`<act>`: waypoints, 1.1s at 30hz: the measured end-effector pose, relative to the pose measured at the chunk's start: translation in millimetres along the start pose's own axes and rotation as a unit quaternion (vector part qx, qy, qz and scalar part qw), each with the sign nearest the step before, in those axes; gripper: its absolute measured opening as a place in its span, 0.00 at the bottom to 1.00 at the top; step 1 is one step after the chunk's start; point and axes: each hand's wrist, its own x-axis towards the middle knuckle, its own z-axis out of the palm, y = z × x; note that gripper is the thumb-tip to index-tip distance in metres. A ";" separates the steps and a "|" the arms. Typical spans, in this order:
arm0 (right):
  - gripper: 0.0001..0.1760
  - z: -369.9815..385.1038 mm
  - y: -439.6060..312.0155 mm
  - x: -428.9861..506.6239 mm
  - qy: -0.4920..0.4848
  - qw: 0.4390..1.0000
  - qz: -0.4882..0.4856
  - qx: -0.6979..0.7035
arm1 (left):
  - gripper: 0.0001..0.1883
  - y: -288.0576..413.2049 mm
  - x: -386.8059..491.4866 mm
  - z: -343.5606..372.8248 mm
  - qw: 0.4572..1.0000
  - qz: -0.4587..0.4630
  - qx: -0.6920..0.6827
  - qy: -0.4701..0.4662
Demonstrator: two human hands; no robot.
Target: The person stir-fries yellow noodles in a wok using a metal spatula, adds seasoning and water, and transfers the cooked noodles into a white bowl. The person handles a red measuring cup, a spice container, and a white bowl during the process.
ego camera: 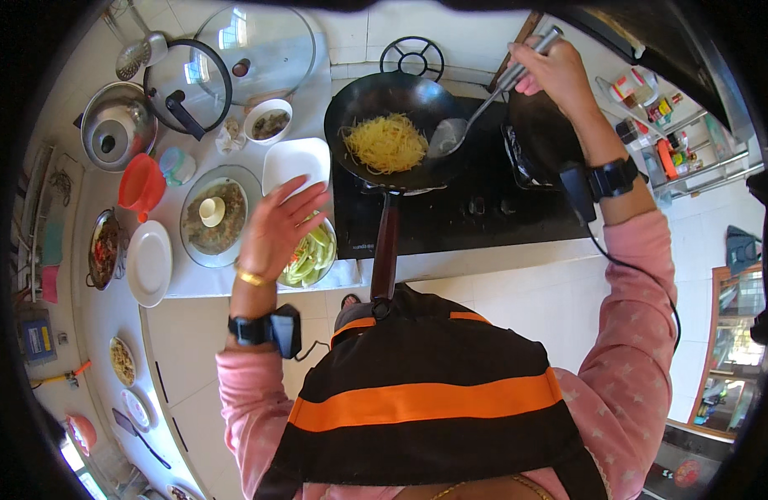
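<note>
My right hand (549,72) grips the metal handle of a wok spatula (477,115), whose blade rests inside a dark wok (390,94). Beside the blade lies a heap of thin yellow shreds (385,142). The wok sits on a black glass cooktop (446,219), and its brown handle (385,250) points towards me. My left hand (280,225), fingers apart and holding nothing, is over the counter. It partly covers a square white dish (290,164) and a plate of sliced green vegetables (312,253). Whether it touches either one cannot be told.
Left of my left hand stand a lidded glass dish (215,215), an oval white plate (149,262), a red strainer-like vessel (141,184) and a small bowl (269,122). Glass lids (187,84) lean at the back. A second dark pan (540,137) occupies the right burner.
</note>
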 end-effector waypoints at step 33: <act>0.05 74.1 -64.9 -47.3 -0.267 0.941 -0.204 -0.032 | 0.19 13.8 44.9 -206.7 0.917 -0.060 0.270 0.289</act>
